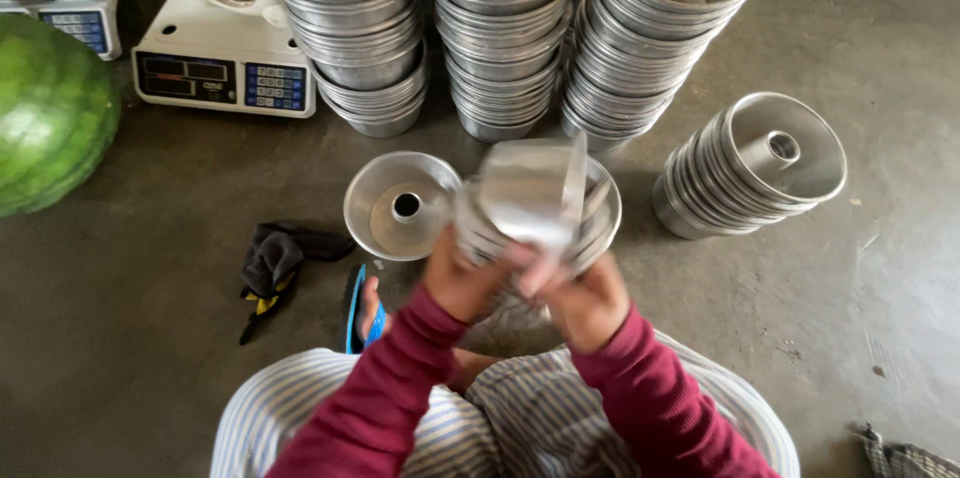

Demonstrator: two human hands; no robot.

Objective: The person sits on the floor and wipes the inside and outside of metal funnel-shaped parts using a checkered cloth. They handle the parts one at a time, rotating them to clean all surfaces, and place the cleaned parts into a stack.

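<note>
My left hand (pixel 462 281) and my right hand (pixel 583 300) are raised together in front of me, both gripping a shiny aluminium tube pan (pixel 527 193) that is blurred by motion. Right behind it a short stack of the same pans (pixel 603 223) shows, partly hidden by the held one. A single tube pan (pixel 400 205) lies open side up on the floor just left of my hands. Both arms wear dark red sleeves.
Tall stacks of aluminium pans (pixel 500 28) stand at the back, and a tilted stack (pixel 750 168) lies at right. Two weighing scales (pixel 215 68), a watermelon (pixel 50 113), a dark glove (pixel 272 263) and my foot in a blue sandal (pixel 362 310) are to the left.
</note>
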